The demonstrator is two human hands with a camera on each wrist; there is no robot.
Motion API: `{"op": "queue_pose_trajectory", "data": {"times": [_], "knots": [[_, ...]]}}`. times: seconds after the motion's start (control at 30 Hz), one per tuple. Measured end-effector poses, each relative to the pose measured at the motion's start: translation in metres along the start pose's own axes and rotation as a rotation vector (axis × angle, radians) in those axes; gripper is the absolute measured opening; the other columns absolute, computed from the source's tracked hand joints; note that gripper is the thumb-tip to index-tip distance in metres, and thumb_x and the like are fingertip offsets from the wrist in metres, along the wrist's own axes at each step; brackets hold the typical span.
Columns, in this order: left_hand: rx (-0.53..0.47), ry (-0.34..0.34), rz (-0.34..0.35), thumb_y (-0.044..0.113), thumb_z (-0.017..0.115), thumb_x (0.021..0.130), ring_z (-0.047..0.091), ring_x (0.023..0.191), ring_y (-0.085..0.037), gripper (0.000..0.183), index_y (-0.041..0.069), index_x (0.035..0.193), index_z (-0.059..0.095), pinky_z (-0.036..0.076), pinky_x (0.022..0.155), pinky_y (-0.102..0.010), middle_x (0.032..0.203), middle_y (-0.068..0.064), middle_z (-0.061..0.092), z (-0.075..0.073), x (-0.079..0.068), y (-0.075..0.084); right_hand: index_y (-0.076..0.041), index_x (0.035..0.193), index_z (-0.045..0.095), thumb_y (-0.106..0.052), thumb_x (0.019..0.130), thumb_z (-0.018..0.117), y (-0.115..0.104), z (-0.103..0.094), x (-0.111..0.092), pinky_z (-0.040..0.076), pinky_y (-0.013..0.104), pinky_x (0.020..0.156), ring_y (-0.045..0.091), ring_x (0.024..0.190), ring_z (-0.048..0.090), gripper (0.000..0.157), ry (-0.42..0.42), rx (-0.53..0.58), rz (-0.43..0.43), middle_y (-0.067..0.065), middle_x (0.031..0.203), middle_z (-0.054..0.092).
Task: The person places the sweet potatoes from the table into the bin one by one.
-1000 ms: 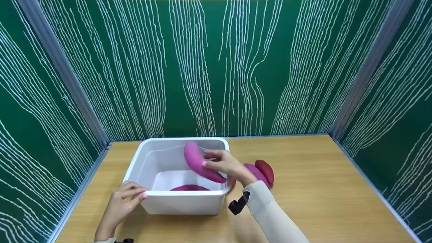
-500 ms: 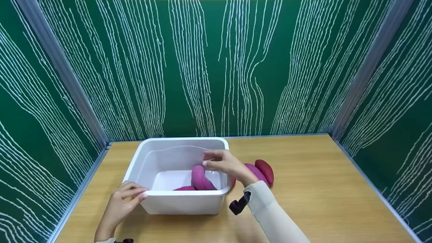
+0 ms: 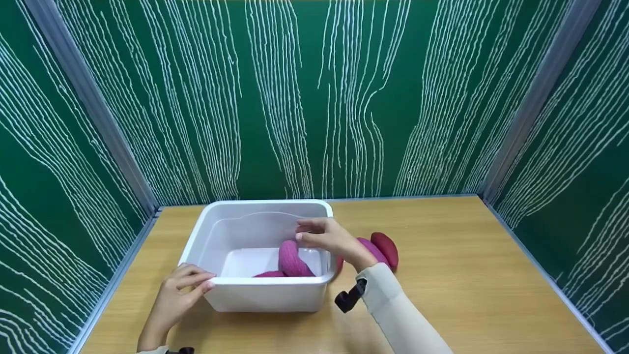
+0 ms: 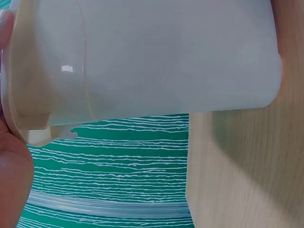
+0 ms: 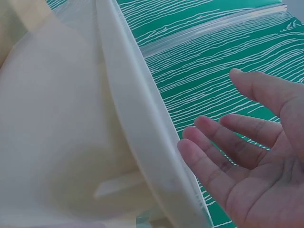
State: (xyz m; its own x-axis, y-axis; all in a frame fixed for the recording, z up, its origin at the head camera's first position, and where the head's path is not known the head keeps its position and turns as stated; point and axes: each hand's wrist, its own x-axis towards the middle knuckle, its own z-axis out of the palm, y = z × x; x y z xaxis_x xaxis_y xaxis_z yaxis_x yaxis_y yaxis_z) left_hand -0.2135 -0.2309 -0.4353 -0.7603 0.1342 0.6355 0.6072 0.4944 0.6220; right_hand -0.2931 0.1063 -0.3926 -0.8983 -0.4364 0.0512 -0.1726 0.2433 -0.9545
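A white plastic bin (image 3: 265, 296) stands on the wood-grain table (image 3: 471, 295), its mouth facing up. At its near left corner the left hand (image 3: 179, 290) pinches the rim, with the thumb on the near side and the fingers laid along the edge. The left wrist view shows a fingertip and the base of the thumb against that rim.

Over the right side of the bin reaches the right hand (image 3: 334, 241). Its fingers are spread and gently bent, and the thumb is held well away from them, as the right wrist view shows; whether a fingertip touches the rim, I cannot tell.

Inside the bin, toward the near right, lies a curved magenta piece (image 3: 293, 260), just below the right fingertips and apart from them. A darker pink piece (image 3: 269, 274) lies to its left, partly hidden by the bin's near wall.

Outside, to the right of the bin, a purple-pink piece (image 3: 372, 250) and a dark red piece (image 3: 385, 249) lie side by side, the former partly behind the right wrist. A red piece (image 3: 339, 264) shows only as a sliver close to the bin's right wall. Behind the bin rises a green panel (image 3: 314, 98) with wavy white lines.
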Motion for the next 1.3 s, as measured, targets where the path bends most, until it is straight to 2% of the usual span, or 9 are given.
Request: {"op": "queue_pose_trajectory", "data": {"times": [0.17,0.4,0.57,0.63,0.8,0.9,1.03,1.3], "knots": [[0.008,-0.011,-0.098,-0.014,0.078,0.070,0.056,0.080,-0.011,0.018,-0.002,0.083,0.076,0.041,0.077,-0.009,0.080,-0.001,0.067,-0.002,0.001,0.004,0.000,0.136,0.053,-0.025,0.090,0.071,0.000,-0.001,0.000,0.050,0.036,0.091,0.025,0.112,0.059,0.055,0.014,-0.007,0.016,0.012,0.120,0.064],[0.012,-0.009,-0.111,-0.014,0.078,0.070,0.056,0.080,-0.012,0.019,-0.001,0.084,0.077,0.041,0.077,-0.009,0.081,0.000,0.067,-0.001,0.000,0.001,-0.002,0.135,0.055,-0.027,0.090,0.072,0.000,-0.002,-0.002,0.050,0.038,0.090,0.027,0.113,0.059,0.055,0.030,-0.010,0.018,0.013,0.125,0.062],[0.023,-0.009,-0.148,-0.012,0.078,0.071,0.055,0.081,-0.011,0.019,0.002,0.084,0.077,0.041,0.076,-0.010,0.081,0.003,0.067,0.001,-0.001,-0.006,-0.001,0.135,0.055,-0.026,0.091,0.071,-0.001,-0.004,-0.004,0.050,0.038,0.090,0.027,0.112,0.060,0.053,0.030,0.001,0.020,0.014,0.127,0.061],[0.016,-0.009,-0.134,-0.012,0.078,0.071,0.055,0.080,-0.010,0.019,0.001,0.084,0.077,0.042,0.075,-0.011,0.081,0.003,0.067,0.001,-0.001,-0.007,-0.001,0.135,0.055,-0.024,0.091,0.070,-0.002,-0.006,-0.005,0.050,0.037,0.090,0.027,0.112,0.060,0.052,0.035,-0.001,0.024,0.014,0.126,0.061],[-0.017,0.003,0.036,-0.018,0.078,0.066,0.055,0.073,-0.015,0.021,-0.004,0.081,0.075,0.042,0.067,-0.013,0.078,-0.006,0.067,0.000,0.000,-0.006,-0.001,0.136,0.054,-0.023,0.093,0.067,-0.002,-0.010,-0.008,0.048,0.038,0.093,0.028,0.114,0.059,0.050,0.045,-0.013,0.024,0.015,0.127,0.061],[-0.027,0.005,0.091,-0.020,0.078,0.064,0.054,0.072,-0.015,0.022,-0.005,0.080,0.074,0.042,0.064,-0.014,0.077,-0.008,0.066,-0.001,0.001,-0.005,-0.002,0.137,0.052,-0.025,0.092,0.068,-0.002,-0.013,-0.011,0.047,0.039,0.095,0.029,0.117,0.057,0.053,0.046,0.028,0.039,0.015,0.128,0.060],[-0.020,0.001,0.074,-0.019,0.078,0.065,0.054,0.072,-0.014,0.021,-0.005,0.080,0.074,0.043,0.064,-0.014,0.077,-0.008,0.066,-0.002,0.001,-0.003,0.000,0.138,0.051,-0.026,0.091,0.070,0.001,-0.018,-0.014,0.047,0.038,0.094,0.029,0.118,0.056,0.056,0.055,0.074,0.043,0.016,0.128,0.060],[-0.009,-0.004,0.007,-0.016,0.079,0.067,0.055,0.073,-0.014,0.019,-0.003,0.081,0.075,0.043,0.065,-0.013,0.078,-0.006,0.066,-0.001,0.001,0.002,-0.001,0.140,0.049,-0.029,0.091,0.071,0.008,-0.027,-0.021,0.047,0.040,0.094,0.034,0.120,0.055,0.060,0.073,0.073,0.034,0.015,0.129,0.059]]}}
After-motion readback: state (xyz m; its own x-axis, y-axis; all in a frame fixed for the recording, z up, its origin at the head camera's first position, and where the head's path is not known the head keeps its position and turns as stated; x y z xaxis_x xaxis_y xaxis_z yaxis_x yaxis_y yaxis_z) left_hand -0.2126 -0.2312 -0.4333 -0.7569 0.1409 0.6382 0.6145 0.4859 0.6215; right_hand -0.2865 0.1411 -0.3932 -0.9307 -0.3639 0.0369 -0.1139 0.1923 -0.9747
